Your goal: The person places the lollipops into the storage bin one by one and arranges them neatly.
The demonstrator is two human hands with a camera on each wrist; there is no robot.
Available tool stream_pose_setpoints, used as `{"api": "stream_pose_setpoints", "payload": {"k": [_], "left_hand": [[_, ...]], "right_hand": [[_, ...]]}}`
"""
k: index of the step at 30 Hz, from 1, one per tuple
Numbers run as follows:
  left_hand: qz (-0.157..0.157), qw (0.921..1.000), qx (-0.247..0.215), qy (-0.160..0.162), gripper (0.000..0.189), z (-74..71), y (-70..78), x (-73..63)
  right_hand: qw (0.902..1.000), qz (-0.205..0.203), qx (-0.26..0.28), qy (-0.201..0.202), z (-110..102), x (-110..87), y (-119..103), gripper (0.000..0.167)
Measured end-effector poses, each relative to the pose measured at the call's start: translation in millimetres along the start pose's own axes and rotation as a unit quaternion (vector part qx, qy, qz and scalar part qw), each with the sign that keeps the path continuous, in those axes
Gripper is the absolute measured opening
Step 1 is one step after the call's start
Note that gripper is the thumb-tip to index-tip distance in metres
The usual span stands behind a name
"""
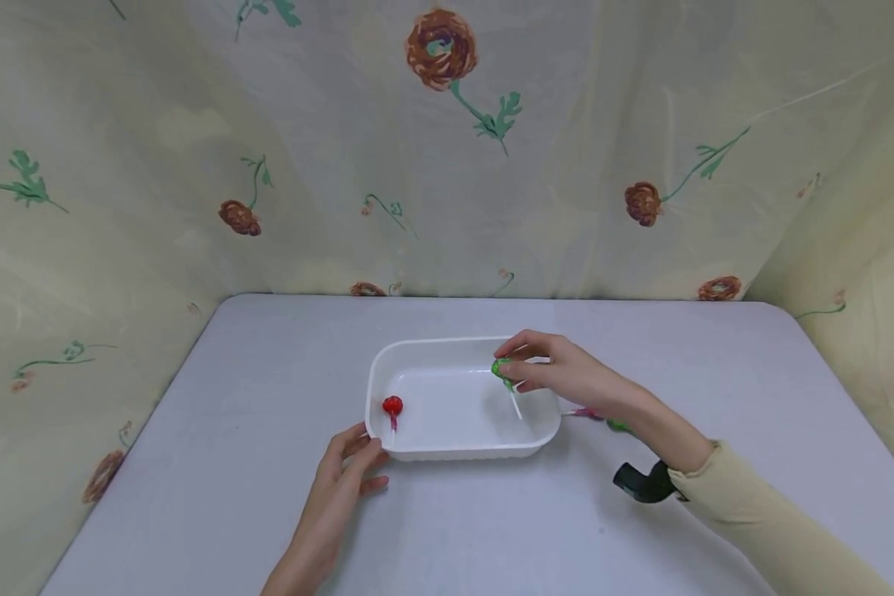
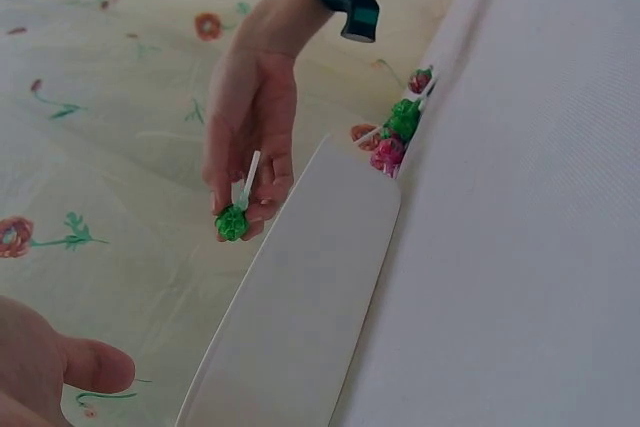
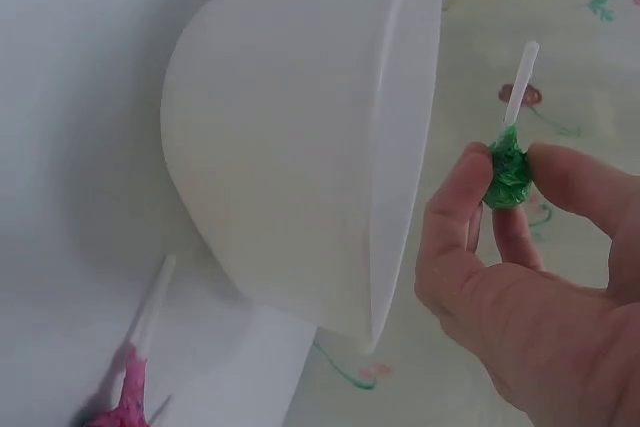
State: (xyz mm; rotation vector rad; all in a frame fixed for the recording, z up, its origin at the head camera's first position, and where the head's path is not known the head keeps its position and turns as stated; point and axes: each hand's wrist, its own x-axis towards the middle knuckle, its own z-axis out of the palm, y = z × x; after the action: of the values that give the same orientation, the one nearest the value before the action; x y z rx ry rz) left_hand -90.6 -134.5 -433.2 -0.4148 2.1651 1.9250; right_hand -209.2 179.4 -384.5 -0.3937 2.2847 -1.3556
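My right hand [image 1: 547, 364] pinches a green-wrapped lollipop [image 3: 509, 175] by its candy head, between thumb and fingers, over the right part of a white tray [image 1: 454, 454]. The lollipop's white stick points down toward the viewer in the head view. Inside the tray, at its left end, lies a red lollipop [image 1: 392, 406]. My left hand [image 1: 345, 472] is at the tray's near left corner, its fingers loosely bent right at the rim. In the left wrist view only part of that hand, with the thumb, shows at the lower left.
Right of the tray, a pink lollipop [image 1: 587, 413] and a green lollipop [image 1: 620, 426] lie on the table [image 1: 268, 372], partly behind my right forearm. The left wrist view shows another red-and-green one [image 2: 420, 79]. A black device [image 1: 644, 483] sits at my right wrist. A flowered curtain [image 1: 328, 149] surrounds the table.
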Motion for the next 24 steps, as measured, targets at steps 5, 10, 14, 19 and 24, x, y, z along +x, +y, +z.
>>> {"api": "stream_pose_setpoints", "payload": {"k": [5, 10, 14, 19, 24], "left_hand": [[0.005, 1.0, 0.002, 0.001, 0.061, -0.3, -0.9, 0.7], [0.008, 1.0, 0.005, 0.002, 0.061, -0.1, 0.4, 0.6], [0.002, 1.0, 0.004, 0.005, 0.059, 1.2, 2.0, -0.1], [0.007, 1.0, 0.0, 0.001, 0.059, 0.9, 0.3, -0.1], [0.014, 0.9999, -0.003, -0.003, 0.06, -1.0, -0.7, 0.0]], "right_hand": [[1.0, -0.002, 0.002, -0.008, 5, 7.0, 0, 0.044], [0.9997, -0.009, 0.018, -0.012, 11, 15.6, -2, 0.042], [0.9995, -0.005, 0.028, -0.014, 19, 20.7, -2, 0.039], [0.9992, -0.004, 0.036, -0.018, 31, 26.6, -4, 0.035], [0.9988, -0.008, 0.046, -0.016, 42, 31.9, -4, 0.031]]}}
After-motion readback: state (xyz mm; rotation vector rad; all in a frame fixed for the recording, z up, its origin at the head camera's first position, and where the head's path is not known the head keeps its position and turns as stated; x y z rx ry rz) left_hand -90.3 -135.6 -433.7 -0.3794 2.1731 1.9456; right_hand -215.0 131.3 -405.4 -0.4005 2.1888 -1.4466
